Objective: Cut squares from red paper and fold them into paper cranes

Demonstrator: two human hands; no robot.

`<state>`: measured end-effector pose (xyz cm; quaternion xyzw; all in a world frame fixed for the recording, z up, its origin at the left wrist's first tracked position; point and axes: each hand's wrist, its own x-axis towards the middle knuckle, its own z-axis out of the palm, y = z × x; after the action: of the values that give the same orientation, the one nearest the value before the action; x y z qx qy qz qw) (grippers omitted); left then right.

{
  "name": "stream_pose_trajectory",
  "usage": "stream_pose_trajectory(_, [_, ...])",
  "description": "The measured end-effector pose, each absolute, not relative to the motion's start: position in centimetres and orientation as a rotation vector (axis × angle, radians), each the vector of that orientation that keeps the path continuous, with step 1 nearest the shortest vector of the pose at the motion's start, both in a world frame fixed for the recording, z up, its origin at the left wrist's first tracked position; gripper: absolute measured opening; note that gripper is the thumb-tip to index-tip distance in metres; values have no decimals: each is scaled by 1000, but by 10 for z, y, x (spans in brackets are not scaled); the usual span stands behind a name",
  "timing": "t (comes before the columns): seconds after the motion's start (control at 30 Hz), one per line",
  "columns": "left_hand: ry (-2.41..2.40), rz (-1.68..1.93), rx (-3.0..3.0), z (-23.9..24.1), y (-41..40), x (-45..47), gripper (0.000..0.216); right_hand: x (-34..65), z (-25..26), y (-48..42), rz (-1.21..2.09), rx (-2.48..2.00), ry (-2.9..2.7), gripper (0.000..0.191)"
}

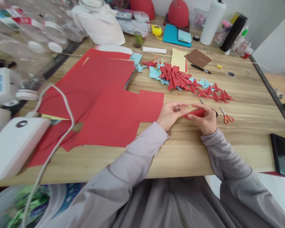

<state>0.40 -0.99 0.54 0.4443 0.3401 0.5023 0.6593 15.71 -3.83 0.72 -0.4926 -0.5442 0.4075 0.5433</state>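
Note:
Between my two hands is a small piece of folded red paper (197, 112), held just above the wooden table. My right hand (205, 119) pinches it between thumb and fingers. The fingertips of my left hand (172, 114) close on its left edge. Just right of my right hand lie small scissors with orange handles (227, 118). A dark, thin tool partly shows behind that hand. Beyond my hands spreads a pile of folded red and light blue paper pieces (174, 77). Large red paper sheets (109, 117) lie to the left, one reaching close to my left wrist.
A white power bank (19, 147) with a looping white cable (67, 109) sits at the left edge, near clear plastic bottles (54, 31). Yellow paper (178, 59), brown card (197, 58) and a black pen (200, 68) lie at the back. A black phone (283, 155) rests far right.

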Motion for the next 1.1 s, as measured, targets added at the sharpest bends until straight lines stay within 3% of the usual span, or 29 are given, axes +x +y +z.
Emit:
stream_pose_trajectory(0.4, [763, 1071, 810, 8, -11, 4, 46, 160, -3, -33, 975, -1175, -1146, 40])
stream_pose_trajectory(0.67, [940, 1119, 1017, 7, -8, 0, 40, 163, -1, -32, 913, -1232, -1220, 24])
stream_pose_trajectory(0.87, [939, 1084, 1165, 8, -7, -3, 39, 158, 10, -35, 647, -1250, -1492, 16])
stream_pose_trajectory(1.1, [929, 1075, 1226, 8, -6, -4, 41, 161, 7, -33, 696, -1158, -1582, 9])
